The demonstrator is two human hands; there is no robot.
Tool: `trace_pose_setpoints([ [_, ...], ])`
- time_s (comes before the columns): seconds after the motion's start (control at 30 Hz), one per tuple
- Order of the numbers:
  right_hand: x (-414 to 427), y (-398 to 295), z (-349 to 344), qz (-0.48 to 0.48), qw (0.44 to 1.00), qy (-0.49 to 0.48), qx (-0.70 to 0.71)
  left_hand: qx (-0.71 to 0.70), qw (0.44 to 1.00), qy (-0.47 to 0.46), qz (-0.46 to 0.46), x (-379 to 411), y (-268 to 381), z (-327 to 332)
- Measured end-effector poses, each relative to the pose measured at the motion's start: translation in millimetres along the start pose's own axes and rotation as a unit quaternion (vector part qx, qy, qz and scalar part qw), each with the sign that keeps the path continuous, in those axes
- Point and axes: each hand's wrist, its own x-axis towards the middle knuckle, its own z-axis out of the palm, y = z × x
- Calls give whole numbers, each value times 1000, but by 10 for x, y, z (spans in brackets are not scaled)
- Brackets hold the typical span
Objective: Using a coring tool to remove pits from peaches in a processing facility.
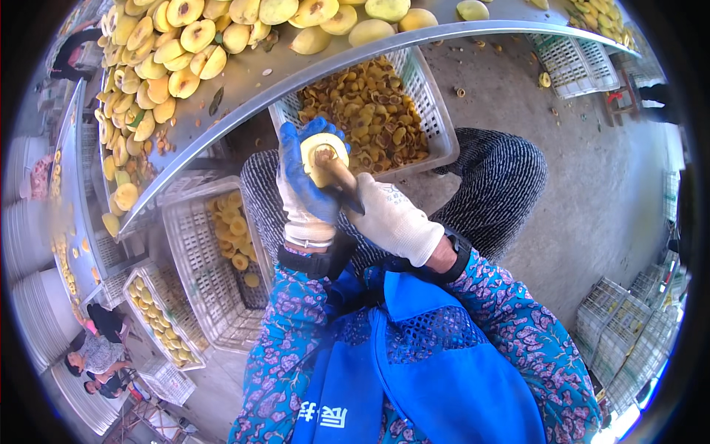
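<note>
My left hand (308, 177), in a blue-coated white glove, holds a halved yellow fruit (324, 158), its cut side facing up. In a white glove, my right hand (391, 213) grips the handle of a hand tool (341, 176); the tool's tip meets the middle of the fruit half, and its exact shape there is blurred. Both hands are above my lap. Just beyond them stands a plastic crate (444, 127) of brownish-yellow fruit scraps. Many fruit halves (183, 83) are heaped on the metal table (244, 83).
At my left, a large crate (194, 266) holds hollowed fruit pieces, beside a smaller crate (136, 305) of fruit. The table's metal rim (266, 91) curves ahead of me. Stacked crates (615, 327) stand at right. Other people (97, 355) sit at far left.
</note>
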Motion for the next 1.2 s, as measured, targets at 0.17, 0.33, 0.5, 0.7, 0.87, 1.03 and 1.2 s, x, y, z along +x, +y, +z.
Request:
trace_pose_setpoints([
  [0.17,-120,13,115,41,998,-31,28,154,988,13,13,-92,-42,3],
  [0.33,-101,126,208,66,995,-45,60,316,945,-19,81,71,-166,-172],
  [0.5,88,11,188,68,941,-153,293,372,906,-17,203,241,-156,-438],
  [0.7,137,294,412,59,995,-14,75,85,992,87,10,148,-310,-416],
  [0.87,127,306,331,61,953,-120,272,32,995,96,-6,241,-411,-532],
  [1.03,377,541,466,43,973,-114,196,-19,998,51,11,491,-678,-894],
  [1.2,378,559,357,72,961,-161,211,118,989,85,24,329,-498,-530],
])
